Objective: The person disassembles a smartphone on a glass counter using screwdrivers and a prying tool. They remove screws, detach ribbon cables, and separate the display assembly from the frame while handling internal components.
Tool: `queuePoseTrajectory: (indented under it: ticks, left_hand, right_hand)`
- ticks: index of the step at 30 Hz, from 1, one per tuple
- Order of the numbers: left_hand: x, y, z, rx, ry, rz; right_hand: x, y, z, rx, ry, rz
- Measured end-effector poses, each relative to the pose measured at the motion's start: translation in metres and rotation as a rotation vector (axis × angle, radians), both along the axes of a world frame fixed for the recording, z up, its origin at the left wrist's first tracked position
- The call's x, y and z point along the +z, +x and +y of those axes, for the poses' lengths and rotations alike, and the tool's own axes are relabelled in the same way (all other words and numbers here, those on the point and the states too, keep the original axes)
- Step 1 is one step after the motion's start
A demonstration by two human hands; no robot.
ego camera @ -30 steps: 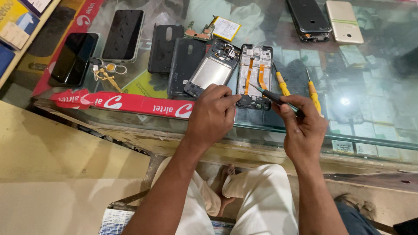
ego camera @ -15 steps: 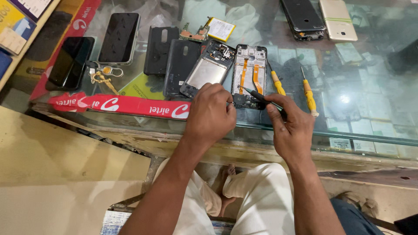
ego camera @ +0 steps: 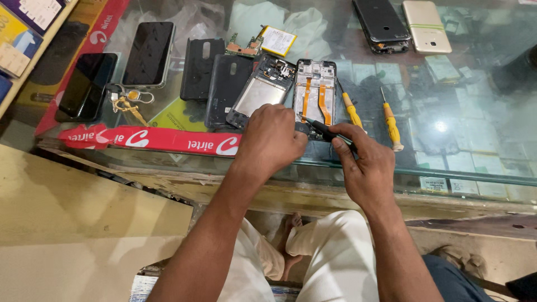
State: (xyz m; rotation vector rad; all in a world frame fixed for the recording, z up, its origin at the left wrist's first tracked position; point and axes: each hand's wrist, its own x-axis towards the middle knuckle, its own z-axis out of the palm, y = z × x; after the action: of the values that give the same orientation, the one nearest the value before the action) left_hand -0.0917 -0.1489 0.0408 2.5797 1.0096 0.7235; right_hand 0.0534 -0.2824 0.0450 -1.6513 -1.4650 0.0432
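Observation:
An opened phone body (ego camera: 314, 89) with two orange ribbon cables lies on the glass counter (ego camera: 458, 162). My right hand (ego camera: 361, 162) grips a thin dark tool (ego camera: 321, 128) whose tip rests at the lower end of that phone. My left hand (ego camera: 273, 140) is curled over the phone's lower left corner and the bottom of a second opened frame (ego camera: 258, 92) beside it. What the left fingers pinch is hidden under the hand.
Two yellow-handled screwdrivers (ego camera: 351, 109) (ego camera: 390, 120) lie right of the opened phone. Dark back covers (ego camera: 224, 89), two black-screened phones (ego camera: 148, 53), keys (ego camera: 127, 103), a small battery (ego camera: 278, 40) and two more phones (ego camera: 425, 25) sit further back. A red strip (ego camera: 151, 138) runs along the counter's front edge.
The view has shifted a little. My right hand has moved in toward the opened phone, bringing the dark tool's tip onto its lower end. My left hand stays on the phone.

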Motion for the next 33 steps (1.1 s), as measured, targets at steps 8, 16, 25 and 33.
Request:
queuePoseTrajectory:
  ticks: [8, 16, 25, 33]
  left_hand:
    - [-0.002, -0.008, -0.006, -0.024, 0.042, -0.057]
    - [-0.010, -0.028, -0.008, -0.211, 0.113, -0.406]
    - [-0.022, -0.030, -0.001, -0.230, 0.151, -0.400]
    - [-0.024, -0.031, 0.003, -0.221, 0.059, -0.444]
  right_hand:
    - [-0.001, -0.001, 0.000, -0.023, -0.016, 0.008]
    - [-0.007, 0.003, 0.000, 0.003, 0.024, 0.000]
    - [-0.018, 0.010, 0.000, 0.056, 0.057, 0.189]
    - [-0.025, 0.016, -0.005, 0.098, 0.129, 0.203]
